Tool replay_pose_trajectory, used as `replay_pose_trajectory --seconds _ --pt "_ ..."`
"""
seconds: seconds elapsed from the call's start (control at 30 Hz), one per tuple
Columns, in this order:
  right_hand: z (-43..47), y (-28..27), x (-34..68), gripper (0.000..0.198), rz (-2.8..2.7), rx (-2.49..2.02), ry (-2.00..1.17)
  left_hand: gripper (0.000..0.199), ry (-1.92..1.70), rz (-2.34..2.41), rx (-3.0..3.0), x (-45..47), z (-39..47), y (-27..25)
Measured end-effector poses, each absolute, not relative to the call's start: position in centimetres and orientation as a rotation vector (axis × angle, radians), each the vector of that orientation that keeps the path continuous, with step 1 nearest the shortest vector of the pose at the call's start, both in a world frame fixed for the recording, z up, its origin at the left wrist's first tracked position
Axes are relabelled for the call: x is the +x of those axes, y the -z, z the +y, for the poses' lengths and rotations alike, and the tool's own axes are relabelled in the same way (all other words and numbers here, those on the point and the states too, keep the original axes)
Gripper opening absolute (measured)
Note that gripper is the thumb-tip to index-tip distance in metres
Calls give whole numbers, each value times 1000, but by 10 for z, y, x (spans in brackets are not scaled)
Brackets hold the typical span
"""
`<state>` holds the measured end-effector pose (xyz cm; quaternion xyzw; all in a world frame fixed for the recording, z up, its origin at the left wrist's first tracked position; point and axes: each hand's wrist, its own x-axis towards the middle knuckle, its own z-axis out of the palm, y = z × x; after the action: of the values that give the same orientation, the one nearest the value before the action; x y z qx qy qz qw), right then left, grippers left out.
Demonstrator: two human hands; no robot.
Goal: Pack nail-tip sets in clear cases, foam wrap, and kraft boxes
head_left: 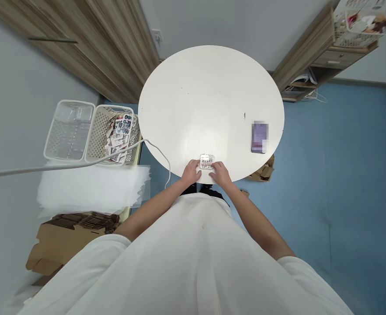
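Observation:
A small clear plastic case [206,161] lies near the front edge of the round white table [209,87]. Rows of small reddish-brown and pale pieces, which look like press-on nails, show inside it. My left hand [191,173] holds the case's left side with curled fingers, the thumb nearer to me. On the opposite side, my right hand [221,173] grips the right edge in the same way. Whether the lid is fastened is too small to make out.
Left of the table stand a white basket [96,146] of printed nail cards [123,124] and a clear-lined basket [60,151]. A white cable [114,153] crosses there. White sheets [88,188] and cardboard boxes [58,245] lie nearer. A pixelated purple item [260,136] rests on the table's right.

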<state>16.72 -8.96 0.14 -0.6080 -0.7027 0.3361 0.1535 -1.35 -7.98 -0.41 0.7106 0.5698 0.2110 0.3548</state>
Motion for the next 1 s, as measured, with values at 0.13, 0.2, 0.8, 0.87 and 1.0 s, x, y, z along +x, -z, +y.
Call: replay_pose_trajectory --seconds 0.13,0.2,0.8,0.87,1.0 --pt "-81 -7 167 47 -2222 -1736 -793 63 -446 1322 2100 -19 -69 1" --pt "-73 -8 168 60 -2339 -1676 -739 64 -378 1246 2176 -23 -62 1" --pt "-56 -13 156 38 -2671 -1500 -650 62 -341 1126 2335 -31 -47 -4" --pt "-57 -19 156 37 -2654 -1500 -683 49 -372 1109 2350 -34 -46 -6" --pt "-71 -30 157 53 -2543 -1532 -651 39 -349 1041 2345 -39 -43 -10"
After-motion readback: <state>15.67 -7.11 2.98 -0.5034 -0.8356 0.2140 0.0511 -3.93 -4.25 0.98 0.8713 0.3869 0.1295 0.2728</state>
